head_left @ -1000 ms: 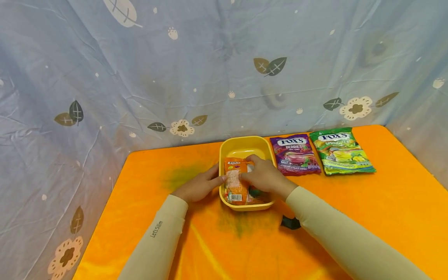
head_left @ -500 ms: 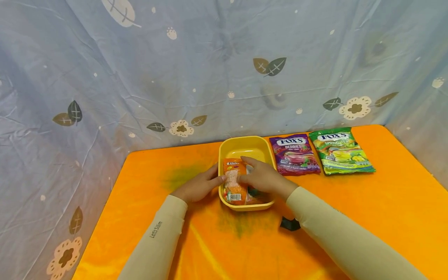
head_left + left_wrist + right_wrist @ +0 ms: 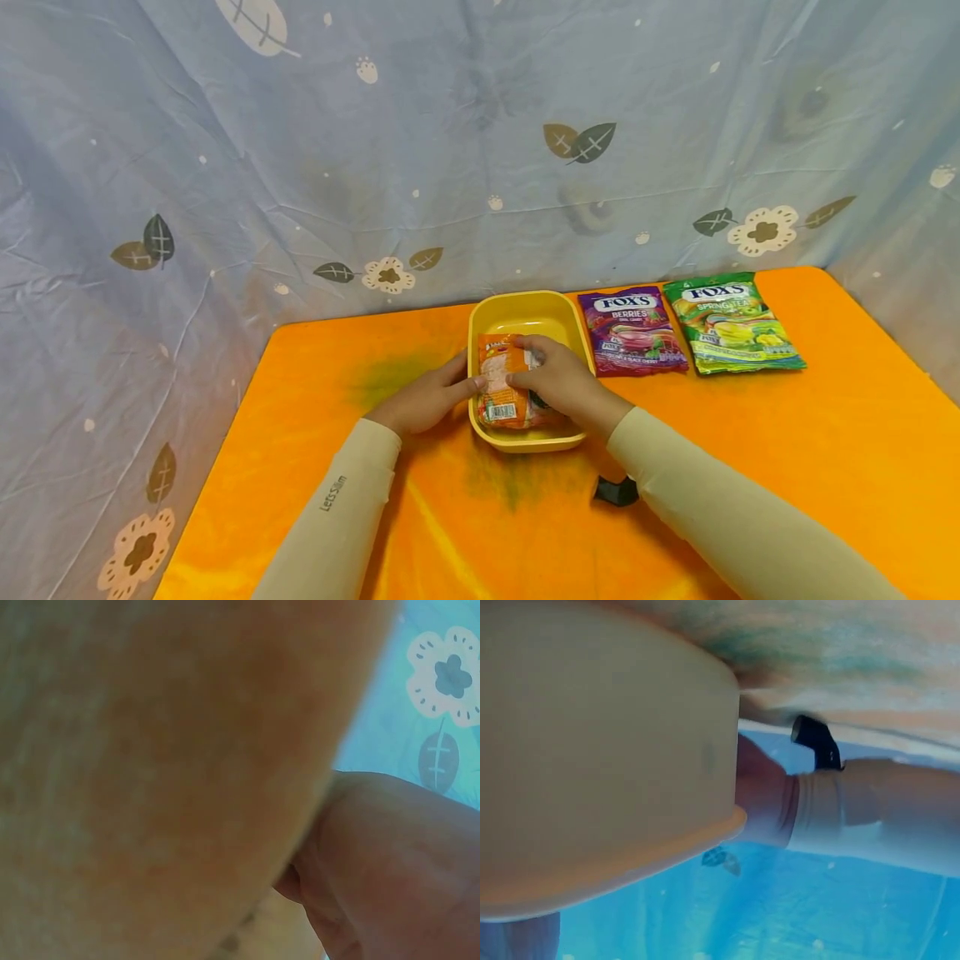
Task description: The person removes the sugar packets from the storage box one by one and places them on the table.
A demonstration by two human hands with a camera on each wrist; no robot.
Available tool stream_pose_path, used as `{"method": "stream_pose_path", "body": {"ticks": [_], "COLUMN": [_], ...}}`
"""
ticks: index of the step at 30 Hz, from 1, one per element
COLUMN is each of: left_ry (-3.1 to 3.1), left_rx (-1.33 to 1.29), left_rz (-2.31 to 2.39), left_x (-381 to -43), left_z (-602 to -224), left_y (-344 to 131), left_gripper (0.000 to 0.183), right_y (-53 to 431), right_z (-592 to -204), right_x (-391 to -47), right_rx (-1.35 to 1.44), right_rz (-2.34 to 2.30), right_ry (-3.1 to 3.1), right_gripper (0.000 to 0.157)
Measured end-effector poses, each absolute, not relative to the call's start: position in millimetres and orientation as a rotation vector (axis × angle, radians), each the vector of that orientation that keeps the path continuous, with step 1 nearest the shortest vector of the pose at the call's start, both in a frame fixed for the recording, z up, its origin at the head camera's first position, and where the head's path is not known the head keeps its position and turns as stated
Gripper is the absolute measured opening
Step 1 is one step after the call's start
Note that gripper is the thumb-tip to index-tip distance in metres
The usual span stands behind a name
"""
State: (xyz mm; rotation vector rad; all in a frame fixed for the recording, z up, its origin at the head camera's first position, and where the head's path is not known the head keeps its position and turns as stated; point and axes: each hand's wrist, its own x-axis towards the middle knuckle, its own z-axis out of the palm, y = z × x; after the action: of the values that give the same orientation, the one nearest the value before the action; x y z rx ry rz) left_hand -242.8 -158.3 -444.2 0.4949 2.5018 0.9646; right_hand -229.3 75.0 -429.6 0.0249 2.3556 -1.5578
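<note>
A yellow plastic tub (image 3: 534, 446) stands on the table, and its pale outer wall fills much of the right wrist view. At its left side, my left hand (image 3: 423, 402) holds the rim, thumb over the edge and fingers along the outside, partly hidden. Inside the tub, my right hand (image 3: 566, 379) grips an orange candy bag (image 3: 498, 408) with a barcode, the thumb on its front; the other fingers are largely hidden. Skin blurs most of the left wrist view.
Right of the tub lie a purple Fox's Berries candy bag (image 3: 633, 333) and a green Fox's Spring Tea bag (image 3: 735, 325). A black piece (image 3: 617, 492) shows beside the right sleeve. Patterned cloth (image 3: 450, 167) hangs behind the orange-covered table (image 3: 540, 542).
The orange candy bag has shifted slightly toward the back of the tub with my right hand, exposing more tub floor in front. My left hand has stayed in place.
</note>
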Motion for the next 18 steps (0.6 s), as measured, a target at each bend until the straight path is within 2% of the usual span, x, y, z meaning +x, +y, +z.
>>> {"method": "stream_pose_path", "body": {"ticks": [5,12,18], "left_ry": [2.506,2.509,2.504], "left_rx": [0.488,0.478,0.461], "left_rz": [0.975,0.970,0.976], "left_x": [-242.3,-242.9,-241.5], "left_z": [-443.8,-443.5,-442.7], "left_y": [-157.8,-157.4,-157.2], "left_gripper": [0.071,0.070,0.071], "right_y": [76.5,76.6,75.7], "right_z": [-430.0,-427.3,-429.0], "right_x": [-231.0,-229.5,-227.6], "right_rx": [0.040,0.007,-0.075], "right_rz": [-1.591,-1.616,-1.690], "right_ry": [2.313,2.241,2.305], "right_gripper": [0.070,0.057,0.055]}}
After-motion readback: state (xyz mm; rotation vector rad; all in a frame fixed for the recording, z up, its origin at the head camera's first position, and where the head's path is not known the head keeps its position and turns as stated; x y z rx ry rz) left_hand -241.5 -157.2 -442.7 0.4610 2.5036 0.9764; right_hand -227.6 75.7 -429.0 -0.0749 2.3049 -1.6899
